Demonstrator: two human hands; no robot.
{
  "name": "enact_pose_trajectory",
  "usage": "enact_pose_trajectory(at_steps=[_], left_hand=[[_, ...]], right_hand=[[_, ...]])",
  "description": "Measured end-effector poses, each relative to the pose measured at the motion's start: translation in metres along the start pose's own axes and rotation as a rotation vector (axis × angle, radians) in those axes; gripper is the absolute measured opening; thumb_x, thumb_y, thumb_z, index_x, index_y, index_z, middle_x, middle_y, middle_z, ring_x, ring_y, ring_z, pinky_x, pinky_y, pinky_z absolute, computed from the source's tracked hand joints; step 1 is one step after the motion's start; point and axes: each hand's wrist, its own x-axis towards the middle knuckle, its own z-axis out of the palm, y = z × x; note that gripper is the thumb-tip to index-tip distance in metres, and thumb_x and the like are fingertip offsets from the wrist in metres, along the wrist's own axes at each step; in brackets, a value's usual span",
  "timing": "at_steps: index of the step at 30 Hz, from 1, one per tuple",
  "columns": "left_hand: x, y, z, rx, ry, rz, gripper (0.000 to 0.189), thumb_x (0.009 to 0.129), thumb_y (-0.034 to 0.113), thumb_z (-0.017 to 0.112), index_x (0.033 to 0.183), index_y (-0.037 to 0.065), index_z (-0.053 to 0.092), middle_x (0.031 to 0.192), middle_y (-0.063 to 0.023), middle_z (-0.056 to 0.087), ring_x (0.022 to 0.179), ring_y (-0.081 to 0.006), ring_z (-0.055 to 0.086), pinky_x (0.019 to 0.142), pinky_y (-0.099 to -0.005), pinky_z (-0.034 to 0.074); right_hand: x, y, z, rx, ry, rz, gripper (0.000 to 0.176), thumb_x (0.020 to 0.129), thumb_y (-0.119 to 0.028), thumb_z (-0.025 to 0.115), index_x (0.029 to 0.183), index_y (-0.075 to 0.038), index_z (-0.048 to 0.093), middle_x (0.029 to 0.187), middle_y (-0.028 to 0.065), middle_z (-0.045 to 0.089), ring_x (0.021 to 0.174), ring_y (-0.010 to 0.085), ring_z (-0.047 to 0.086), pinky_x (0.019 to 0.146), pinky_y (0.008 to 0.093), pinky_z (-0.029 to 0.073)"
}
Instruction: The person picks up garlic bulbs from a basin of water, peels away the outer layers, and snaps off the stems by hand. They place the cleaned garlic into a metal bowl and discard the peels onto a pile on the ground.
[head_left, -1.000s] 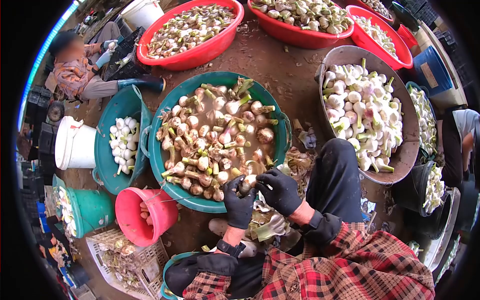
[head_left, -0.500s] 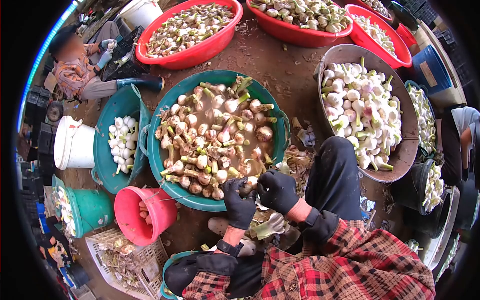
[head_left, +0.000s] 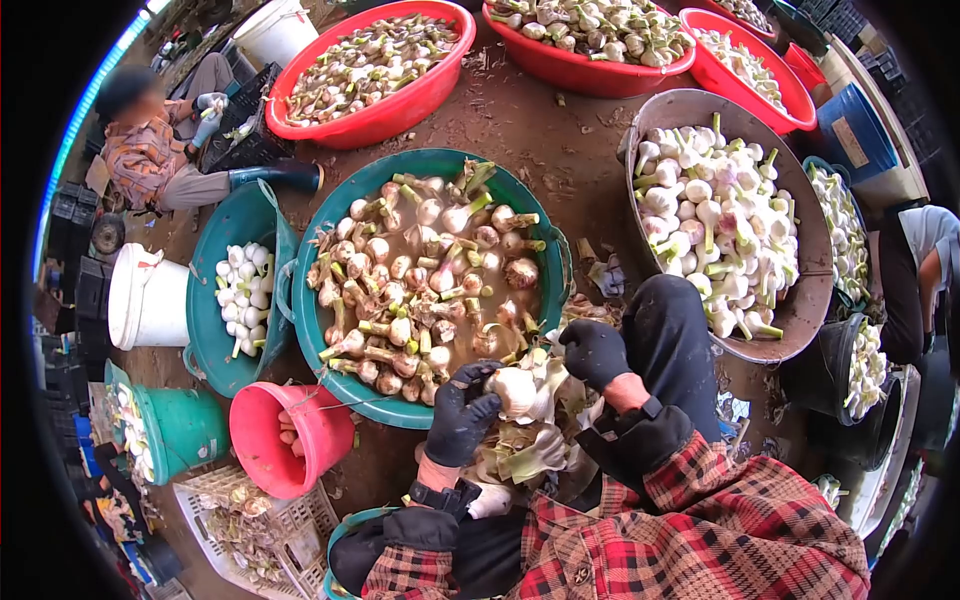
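My left hand (head_left: 462,415), in a black glove, grips a whitish garlic bulb (head_left: 515,391) between thumb and fingers, just over the near rim of a green tub (head_left: 375,408). Pale, loose skin (head_left: 545,382) hangs beside the bulb toward my right hand (head_left: 595,354). That hand, also black-gloved, is closed with its knuckles up; whatever its fingers pinch is hidden. In the tub, brownish unpeeled garlic (head_left: 400,268) with cut stems lies in muddy water. Stripped skins and leaves (head_left: 535,455) are heaped between my knees below the hands.
A wide metal pan (head_left: 815,270) of cleaned white garlic stands at right. To the left are a green basket (head_left: 205,340) with white bulbs, a pink bucket (head_left: 270,440) and a white bucket (head_left: 150,295). Red tubs (head_left: 440,85) line the back. Another person (head_left: 150,150) sits upper left.
My hands have drawn apart, the right one moving up and right. A pale bulb now shows in my left hand, with loose skin beside it. The view has shifted slightly.
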Motion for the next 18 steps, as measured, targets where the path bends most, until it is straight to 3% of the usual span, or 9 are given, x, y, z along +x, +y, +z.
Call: enact_pose_trajectory(at_steps=[2, 3, 4, 7, 11, 13, 15, 16, 18], left_hand=[[0.002, 0.003, -0.002, -0.119, 0.001, -0.016, 0.038, 0.083, 0.002, 0.061, 0.120, -0.003, 0.053, 0.119, -0.0097, 0.057, 0.106, -0.0199, 0.057, 0.095, -0.0309, 0.045], [0.002, 0.007, 0.000, -0.256, 0.029, -0.030, 0.039, 0.085, 0.001, 0.060, 0.123, -0.002, 0.051, 0.118, -0.0103, 0.058, 0.106, -0.0205, 0.057, 0.096, -0.0319, 0.045], [0.003, 0.009, 0.001, -0.393, 0.058, -0.045, 0.040, 0.086, 0.001, 0.058, 0.125, -0.002, 0.050, 0.118, -0.0109, 0.058, 0.107, -0.0211, 0.057, 0.096, -0.0329, 0.045], [0.005, 0.006, 0.001, -0.392, -0.001, -0.064, 0.039, 0.089, 0.003, 0.057, 0.127, -0.002, 0.048, 0.118, -0.0120, 0.058, 0.108, -0.0220, 0.057, 0.097, -0.0335, 0.045], [0.009, -0.003, -0.002, -0.224, 0.019, -0.065, 0.043, 0.091, 0.008, 0.059, 0.131, -0.002, 0.046, 0.120, -0.0124, 0.058, 0.110, -0.0186, 0.055, 0.096, -0.0309, 0.045], [0.011, -0.013, -0.004, -0.057, 0.016, -0.062, 0.047, 0.091, 0.011, 0.060, 0.134, -0.002, 0.044, 0.120, -0.0123, 0.058, 0.109, -0.0171, 0.055, 0.095, -0.0298, 0.044], [0.013, -0.018, -0.003, 0.266, 0.013, -0.052, 0.060, 0.088, 0.015, 0.066, 0.139, -0.002, 0.039, 0.119, -0.0128, 0.058, 0.105, -0.0144, 0.055, 0.091, -0.0277, 0.045], [0.014, -0.018, -0.001, 0.264, 0.014, -0.050, 0.060, 0.088, 0.015, 0.066, 0.139, -0.002, 0.039, 0.119, -0.0128, 0.058, 0.105, -0.0144, 0.055, 0.091, -0.0277, 0.045], [0.015, -0.018, 0.003, 0.490, 0.037, -0.023, 0.065, 0.085, 0.009, 0.067, 0.140, -0.004, 0.035, 0.116, -0.0108, 0.059, 0.100, -0.0149, 0.058, 0.087, -0.0291, 0.049]], right_hand=[[0.003, 0.012, -0.009, 0.290, 0.070, -0.331, 0.019, 0.075, -0.010, 0.060, 0.090, -0.004, 0.070, 0.097, 0.0160, 0.067, 0.087, 0.0328, 0.064, 0.081, 0.0391, 0.051], [0.006, 0.012, -0.016, 0.432, -0.053, -0.428, 0.026, 0.080, -0.013, 0.065, 0.105, -0.006, 0.067, 0.113, 0.0143, 0.063, 0.099, 0.0304, 0.063, 0.088, 0.0379, 0.048], [0.002, 0.004, -0.022, 0.432, -0.055, -0.424, 0.026, 0.080, -0.013, 0.065, 0.105, -0.006, 0.067, 0.113, 0.0143, 0.063, 0.099, 0.0304, 0.063, 0.088, 0.0379, 0.048], [-0.007, -0.018, -0.027, 0.540, -0.329, -0.654, 0.051, 0.084, -0.036, 0.069, 0.126, -0.009, 0.057, 0.125, 0.0154, 0.058, 0.112, 0.0308, 0.057, 0.095, 0.0376, 0.044], [-0.014, -0.022, -0.018, 0.529, -0.435, -0.579, 0.042, 0.081, -0.032, 0.071, 0.115, -0.008, 0.065, 0.105, 0.0161, 0.065, 0.095, 0.0305, 0.063, 0.085, 0.0380, 0.048], [-0.015, -0.023, -0.017, 0.380, -0.296, -0.573, 0.034, 0.076, -0.019, 0.074, 0.106, -0.005, 0.068, 0.096, 0.0164, 0.065, 0.088, 0.0305, 0.063, 0.078, 0.0378, 0.049], [-0.018, -0.022, -0.008, 0.327, -0.198, -0.591, 0.032, 0.074, -0.017, 0.074, 0.103, -0.005, 0.069, 0.093, 0.0155, 0.064, 0.085, 0.0315, 0.063, 0.075, 0.0381, 0.049], [-0.021, -0.023, -0.005, 0.275, -0.098, -0.610, 0.030, 0.072, -0.015, 0.074, 0.100, -0.005, 0.070, 0.090, 0.0145, 0.064, 0.082, 0.0324, 0.063, 0.072, 0.0383, 0.049], [-0.024, -0.024, 0.001, 0.260, -0.074, -0.589, 0.025, 0.072, -0.014, 0.074, 0.096, -0.005, 0.071, 0.089, 0.0125, 0.065, 0.081, 0.0320, 0.063, 0.071, 0.0377, 0.050]])
